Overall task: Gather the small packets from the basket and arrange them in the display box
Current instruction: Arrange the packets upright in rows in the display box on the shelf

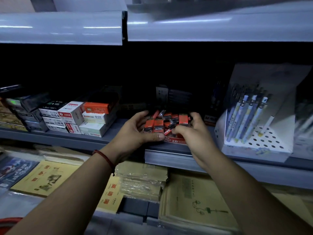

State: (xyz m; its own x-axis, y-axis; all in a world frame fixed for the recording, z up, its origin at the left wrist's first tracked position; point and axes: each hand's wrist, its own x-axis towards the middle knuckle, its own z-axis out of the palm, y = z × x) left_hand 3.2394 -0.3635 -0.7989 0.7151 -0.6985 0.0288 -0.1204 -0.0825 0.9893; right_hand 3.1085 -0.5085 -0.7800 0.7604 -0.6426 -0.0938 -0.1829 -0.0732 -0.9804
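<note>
My L hand (135,129) cups, R hand (191,131) pinches heap of small red-black packets (162,122) atop red cardboard 2B display box (174,140), grey shelf (101,139) edge. Hold heap level, settle w/ both, square rows (labels front).

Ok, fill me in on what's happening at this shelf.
A person is stocking a shop shelf. The left hand cups a jumbled heap of red-and-black packets from the left, and the right hand curls round those on the right. The heap sits in a red display box marked 2B, not yet lined up.
</note>
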